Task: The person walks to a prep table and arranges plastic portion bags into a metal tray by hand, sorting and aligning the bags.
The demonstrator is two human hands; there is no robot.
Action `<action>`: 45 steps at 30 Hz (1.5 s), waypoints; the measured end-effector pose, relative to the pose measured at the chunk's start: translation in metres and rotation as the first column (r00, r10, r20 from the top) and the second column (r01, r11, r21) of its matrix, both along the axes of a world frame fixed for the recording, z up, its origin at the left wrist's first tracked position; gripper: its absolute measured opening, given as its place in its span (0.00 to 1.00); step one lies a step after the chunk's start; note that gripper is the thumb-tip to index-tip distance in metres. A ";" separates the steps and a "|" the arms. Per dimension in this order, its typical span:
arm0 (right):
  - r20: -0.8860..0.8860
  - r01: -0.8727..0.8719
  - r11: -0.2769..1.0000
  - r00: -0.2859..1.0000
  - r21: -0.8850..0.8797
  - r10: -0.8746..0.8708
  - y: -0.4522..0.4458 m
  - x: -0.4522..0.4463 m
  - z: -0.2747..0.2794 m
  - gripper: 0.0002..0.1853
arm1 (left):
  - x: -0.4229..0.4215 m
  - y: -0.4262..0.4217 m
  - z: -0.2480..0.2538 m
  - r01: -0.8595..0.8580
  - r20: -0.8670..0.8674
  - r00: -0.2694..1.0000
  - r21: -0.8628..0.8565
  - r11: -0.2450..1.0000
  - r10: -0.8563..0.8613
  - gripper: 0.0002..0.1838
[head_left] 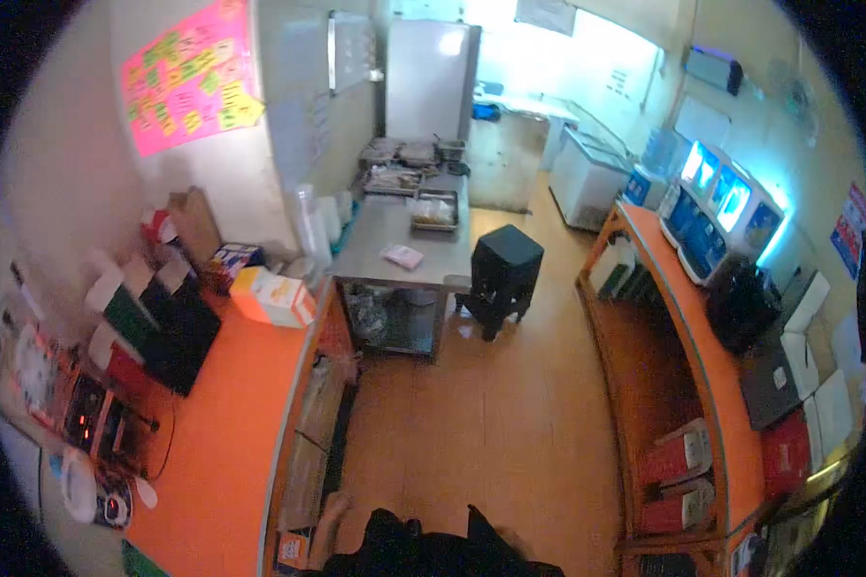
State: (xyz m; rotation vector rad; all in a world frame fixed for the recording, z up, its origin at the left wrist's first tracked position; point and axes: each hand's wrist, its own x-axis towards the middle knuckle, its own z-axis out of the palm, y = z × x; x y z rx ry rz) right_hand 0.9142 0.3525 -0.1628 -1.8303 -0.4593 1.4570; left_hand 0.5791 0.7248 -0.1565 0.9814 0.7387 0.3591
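Left hand (pixel 331 512): hangs low at the near edge of view, beside the front of the counter (pixel 226 423); fingers look loosely bent, nothing visible in grasp; cannot tell how far closed.
Right hand (pixel 512 540): shows only as a dim patch at the edge of the dark clothing (pixel 404 550); cannot tell whether spread, curled or holding anything.
Spacing of hands: apart, dark clothing between.
Box (pixel 293 550): lies low at the foot of the counter, orange and white, just beside the left hand; cannot tell whether touching.
Box weight: probably light, judging by the small format; contents hidden, so unsure.
Box walls: likely thin card, stiff along edges and corners, apt to dent mid-face under a hard squeeze.
Box surface: perhaps smooth print; should grip well enough with dry fingers, may slide if pinched at one corner.
Box hold: best across two opposite sides, near the edges, thumb against fingers; lower part cut off by the frame, so underside unknown.
Carton (pixel 271 296): rests on the counter, white and orange, well apart from both hands; likely stiff card, bulkier than the box; better taken with a palm at each end.
Stool (pixel 506 252): stands on the floor ahead, dark, out of reach; looks rigid, probably best lifted by the seat rim.
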 end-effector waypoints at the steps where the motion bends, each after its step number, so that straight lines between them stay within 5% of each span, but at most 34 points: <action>1: -0.004 0.022 0.994 1.000 -0.105 -0.023 -0.014 0.011 0.010 0.21 | 0.040 0.014 0.000 0.056 -0.001 0.998 0.035 0.998 -0.056 0.20; 5: -0.037 0.129 0.943 0.988 -0.308 -0.147 -0.019 0.068 0.032 0.21 | 0.229 0.052 0.025 0.239 -0.247 0.949 0.156 0.959 -0.196 0.20; 8: -0.052 0.172 0.920 0.978 -0.353 -0.203 0.008 0.130 0.031 0.21 | 0.361 0.082 0.061 0.465 -0.384 0.861 0.334 0.820 -0.333 0.19; 12: -0.031 0.131 0.938 0.988 -0.320 -0.149 0.072 0.252 0.031 0.21 | 0.492 0.118 0.054 0.227 -0.162 0.970 0.320 0.920 -0.183 0.15; 15: 0.042 0.038 0.974 0.999 -0.225 -0.030 0.139 0.360 0.040 0.21 | 0.543 0.155 0.085 0.202 -0.241 0.962 0.323 0.925 -0.126 0.12; 17: 0.107 -0.038 0.988 0.993 -0.148 0.054 0.193 0.432 0.055 0.21 | 0.562 0.186 0.064 0.313 -0.356 0.924 0.493 0.812 -0.140 0.10; 20: 0.176 -0.141 0.989 0.973 -0.045 0.146 0.283 0.524 0.086 0.21 | 0.572 0.214 0.065 0.026 -0.204 0.972 0.583 0.812 0.116 0.09; 22: 0.207 -0.207 0.978 0.958 0.020 0.199 0.347 0.577 0.104 0.21 | 0.585 0.221 0.154 -0.115 -0.220 0.907 0.689 0.715 0.358 0.08; 23: 0.220 -0.242 0.969 0.949 0.044 0.227 0.379 0.599 0.110 0.21 | 0.591 0.236 0.123 -0.144 -0.215 0.897 0.686 0.713 0.387 0.08; 25: 0.237 -0.304 0.950 0.931 0.078 0.278 0.433 0.636 0.116 0.21 | 0.592 0.262 0.037 -0.465 0.154 0.795 0.776 0.426 0.587 0.10; 26: 0.239 -0.334 0.939 0.921 0.081 0.307 0.456 0.652 0.117 0.21 | 0.601 0.264 0.048 -0.473 0.143 0.782 0.770 0.429 0.606 0.10; 28: 0.227 -0.387 0.920 0.903 0.059 0.365 0.493 0.678 0.113 0.21 | 0.626 0.271 0.109 -0.273 -0.068 0.706 0.893 0.359 0.705 0.04; 32: 0.181 -0.517 0.853 0.834 -0.072 0.521 0.530 0.722 0.096 0.21 | 0.681 0.309 0.102 -0.086 -0.134 0.663 0.964 0.253 0.737 0.03; 34: 0.158 -0.568 0.809 0.794 -0.152 0.587 0.543 0.747 0.094 0.21 | 0.709 0.330 0.091 0.082 -0.185 0.532 0.983 0.167 0.827 0.06; 38: 0.146 -0.670 0.701 0.689 -0.244 0.710 0.588 0.793 0.102 0.21 | 0.718 0.340 0.078 0.015 -0.309 0.453 0.941 0.339 0.837 0.07; 40: 0.158 -0.746 0.615 0.595 -0.256 0.788 0.628 0.809 0.104 0.21 | 0.710 0.335 0.088 -0.090 -0.296 0.680 0.874 0.478 0.670 0.07; 45: 0.228 -0.915 0.315 0.260 -0.251 0.938 0.731 0.820 0.115 0.21 | 0.711 0.334 0.053 -0.040 -0.418 0.552 0.851 0.523 0.722 0.08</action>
